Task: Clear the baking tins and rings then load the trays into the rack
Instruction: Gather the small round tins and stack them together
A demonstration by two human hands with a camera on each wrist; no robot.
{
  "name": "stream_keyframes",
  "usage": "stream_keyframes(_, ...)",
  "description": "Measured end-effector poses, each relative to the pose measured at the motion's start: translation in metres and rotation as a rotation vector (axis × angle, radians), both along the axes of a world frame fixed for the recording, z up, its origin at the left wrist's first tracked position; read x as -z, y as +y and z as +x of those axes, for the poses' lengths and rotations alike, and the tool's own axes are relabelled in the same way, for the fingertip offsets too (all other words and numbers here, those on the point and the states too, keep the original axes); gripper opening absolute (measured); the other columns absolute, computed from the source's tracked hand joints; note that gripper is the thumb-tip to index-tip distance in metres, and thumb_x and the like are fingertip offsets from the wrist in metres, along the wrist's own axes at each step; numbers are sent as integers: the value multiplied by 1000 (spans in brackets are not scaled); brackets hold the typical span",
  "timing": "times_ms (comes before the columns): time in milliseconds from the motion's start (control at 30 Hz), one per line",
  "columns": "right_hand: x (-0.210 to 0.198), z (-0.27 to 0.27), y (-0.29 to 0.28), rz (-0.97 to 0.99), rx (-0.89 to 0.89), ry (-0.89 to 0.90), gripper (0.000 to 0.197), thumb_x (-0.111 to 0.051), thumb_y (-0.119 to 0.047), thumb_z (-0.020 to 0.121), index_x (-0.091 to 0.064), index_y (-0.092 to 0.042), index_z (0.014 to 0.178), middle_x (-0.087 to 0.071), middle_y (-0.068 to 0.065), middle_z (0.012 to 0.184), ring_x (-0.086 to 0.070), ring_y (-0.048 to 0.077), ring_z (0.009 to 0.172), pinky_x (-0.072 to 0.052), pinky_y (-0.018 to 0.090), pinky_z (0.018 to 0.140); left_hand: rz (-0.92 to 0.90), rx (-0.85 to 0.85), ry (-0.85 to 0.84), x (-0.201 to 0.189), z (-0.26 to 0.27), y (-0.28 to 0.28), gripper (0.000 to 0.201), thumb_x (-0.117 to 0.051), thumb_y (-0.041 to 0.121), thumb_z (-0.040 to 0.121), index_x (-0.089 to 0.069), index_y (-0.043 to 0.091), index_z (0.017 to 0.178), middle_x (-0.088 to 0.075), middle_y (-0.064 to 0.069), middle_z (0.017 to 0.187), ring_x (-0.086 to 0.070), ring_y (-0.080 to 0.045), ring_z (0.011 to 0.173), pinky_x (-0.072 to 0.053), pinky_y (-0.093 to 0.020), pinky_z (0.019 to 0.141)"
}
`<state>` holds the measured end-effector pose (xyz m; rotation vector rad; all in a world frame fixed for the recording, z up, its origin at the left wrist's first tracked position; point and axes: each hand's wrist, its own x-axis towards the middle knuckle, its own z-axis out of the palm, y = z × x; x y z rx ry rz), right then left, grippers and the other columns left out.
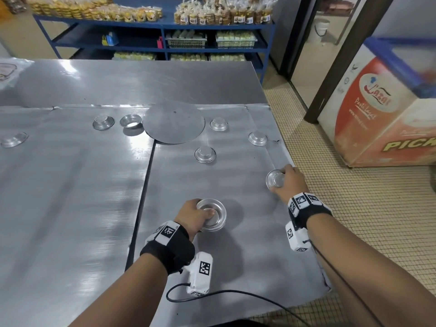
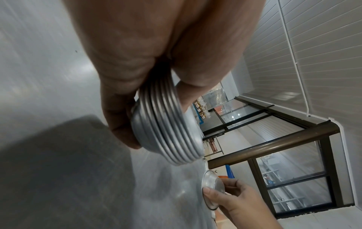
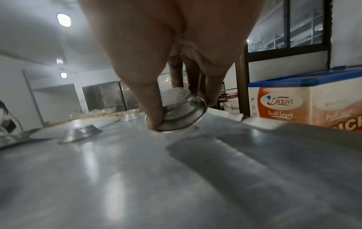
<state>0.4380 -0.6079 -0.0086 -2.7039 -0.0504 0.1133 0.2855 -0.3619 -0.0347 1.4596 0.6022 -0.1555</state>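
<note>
My left hand (image 1: 200, 214) grips a nested stack of small round tins (image 1: 213, 215) (image 2: 166, 133), thumb inside the top one, just above the right metal tray (image 1: 212, 185). My right hand (image 1: 286, 181) (image 3: 176, 99) pinches a single upturned tin (image 1: 274, 179) (image 3: 180, 111) (image 2: 213, 186) by its rim at the tray's right edge, tilted up on one side. Several more tins lie upside down on the trays, such as one (image 1: 204, 154) in the middle, one (image 1: 257, 138) and one (image 1: 218, 124) farther back. A tin (image 1: 131, 121) stands open side up on the left tray (image 1: 70, 185).
A flat round metal disc (image 1: 173, 122) lies across the seam between the two trays. Another steel table (image 1: 132, 79) stands behind. Blue shelves (image 1: 162, 41) with bagged goods line the back wall. An orange freezer chest (image 1: 382, 109) stands on the tiled floor at right.
</note>
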Motion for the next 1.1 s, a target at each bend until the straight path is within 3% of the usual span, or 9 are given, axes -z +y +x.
stream_keyframes(167, -15, -28, 26, 176, -13, -96, 73, -86, -20, 67, -50, -13, 131, -47, 12, 131, -52, 26, 114, -42, 33, 100, -14, 20, 23, -6, -6, 9, 38, -70, 15, 59, -70, 2, 95, -68, -18, 85, -63, -31, 79, -47, -41, 71)
stream_keyframes(333, -34, -73, 65, 379, -80, -206, 70, -89, -21, 66, -53, -20, 126, -36, 3, 126, -45, 9, 101, -36, 16, 97, -76, 11, 39, -20, -17, 21, 40, -71, 17, 57, -69, 2, 94, -64, -17, 83, -60, -30, 77, -47, -40, 70)
stream_keyframes(433, -38, -97, 90, 503, -150, -264, 69, -90, -24, 63, -51, -23, 121, -41, -2, 118, -53, 12, 101, -42, 19, 97, -156, -12, 37, -28, -24, 32, 44, -76, 25, 61, -70, 1, 97, -61, -14, 84, -58, -28, 76, -48, -38, 69)
stream_keyframes(533, -39, -121, 114, 613, -211, -294, 69, -91, -25, 63, -51, -21, 119, -45, -4, 116, -55, 10, 103, -45, 20, 97, -202, -45, 51, -31, -27, 45, 42, -78, 36, 78, -72, 2, 102, -66, -13, 89, -63, -27, 76, -53, -35, 69)
stream_keyframes(633, -40, -145, 133, 703, -236, -274, 69, -93, -25, 62, -50, -22, 116, -51, -6, 116, -57, 5, 106, -46, 18, 99, -194, -55, 71, -33, -30, 61, 54, -67, 56, 86, -74, 5, 106, -74, -17, 99, -70, -32, 86, -58, -51, 84)
stream_keyframes(700, -38, -160, 145, 765, -246, -207, 67, -92, -25, 63, -50, -24, 114, -55, -7, 117, -58, 6, 110, -47, 22, 102, -206, -23, 49, -38, -35, 70, 56, -59, 57, 91, -75, 5, 104, -75, -20, 99, -71, -33, 86, -55, -48, 88)
stream_keyframes(867, -32, -190, 174, 813, -293, -121, 62, -90, -22, 64, -52, -26, 113, -62, -9, 118, -62, 11, 114, -50, 35, 103, -253, 44, 34, -47, -49, 90, 55, -68, 51, 87, -73, 0, 107, -74, -24, 100, -72, -37, 89, -56, -49, 87)
stream_keyframes(967, -30, -203, 189, 805, -304, -84, 59, -89, -21, 65, -52, -31, 109, -64, -11, 116, -64, 10, 111, -52, 35, 100, -218, 71, 32, -46, -57, 103, 47, -74, 31, 81, -68, -5, 110, -73, -23, 95, -70, -34, 80, -57, -42, 76)
stream_keyframes(1100, -28, -220, 209, 803, -298, -39, 58, -88, -23, 66, -53, -34, 110, -65, -13, 117, -64, 6, 112, -51, 31, 101, -181, 69, -7, -42, -70, 122, 41, -70, 17, 68, -68, -4, 103, -69, -21, 87, -66, -31, 76, -53, -41, 73)
